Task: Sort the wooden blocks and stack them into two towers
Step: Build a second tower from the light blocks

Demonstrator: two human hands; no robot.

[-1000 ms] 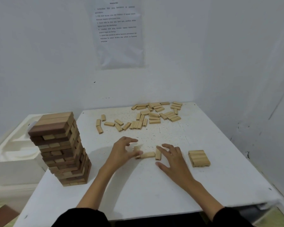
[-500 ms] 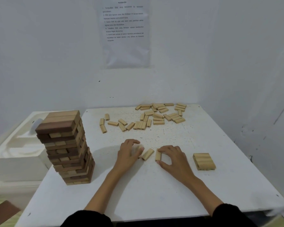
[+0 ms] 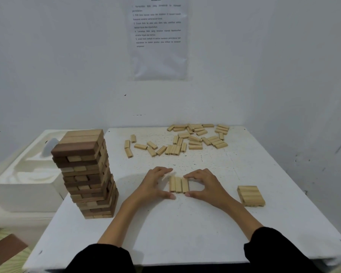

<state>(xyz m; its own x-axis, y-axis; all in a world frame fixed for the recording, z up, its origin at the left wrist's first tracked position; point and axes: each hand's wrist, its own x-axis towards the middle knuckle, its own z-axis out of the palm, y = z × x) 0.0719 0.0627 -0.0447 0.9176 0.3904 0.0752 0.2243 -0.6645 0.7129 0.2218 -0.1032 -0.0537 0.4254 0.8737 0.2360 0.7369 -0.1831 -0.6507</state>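
The mixed tower (image 3: 87,174) stands on the bench's (image 3: 185,233) left; the left hand (image 3: 154,186) and right hand (image 3: 207,186) each close a narrow grip on three pale blocks (image 3: 179,184), likely squaring a layer like the finished layer (image 3: 251,196) at right

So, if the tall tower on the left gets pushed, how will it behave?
The tall tower would probably tip: it is narrow, many layers high, and looks slightly twisted. Its loose stacked blocks would likely scatter rather than slide as one.
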